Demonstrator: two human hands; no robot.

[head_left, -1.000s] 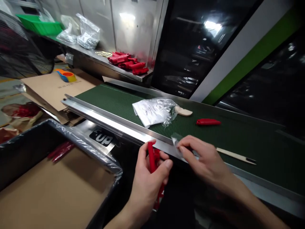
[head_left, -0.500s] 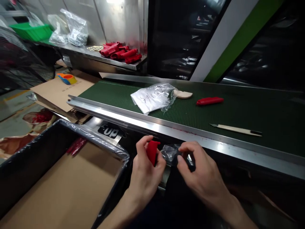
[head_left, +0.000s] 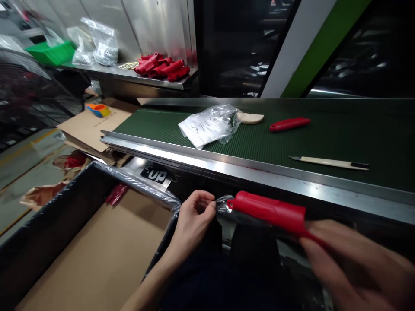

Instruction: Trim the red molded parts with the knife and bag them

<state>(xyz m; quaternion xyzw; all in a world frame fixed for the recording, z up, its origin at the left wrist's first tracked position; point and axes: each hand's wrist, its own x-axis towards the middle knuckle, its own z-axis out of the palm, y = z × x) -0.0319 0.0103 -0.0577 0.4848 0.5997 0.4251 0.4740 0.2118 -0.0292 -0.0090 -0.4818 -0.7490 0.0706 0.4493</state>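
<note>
The right hand (head_left: 356, 263), blurred, grips the red handle (head_left: 269, 211) below the conveyor rail (head_left: 259, 172) while the left hand (head_left: 191, 220) pinches its clear sleeve (head_left: 223, 206), which might slip or tear if tugged unevenly.

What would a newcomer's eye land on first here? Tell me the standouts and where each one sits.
First, the red plastic handle low in the middle, held by the right hand, with the left hand pinching a clear plastic sleeve at its tip. Behind it runs the green conveyor belt, carrying a crumpled clear bag, another red handle and a pale-handled blade. A cardboard-floored box fills the lower left.
</note>
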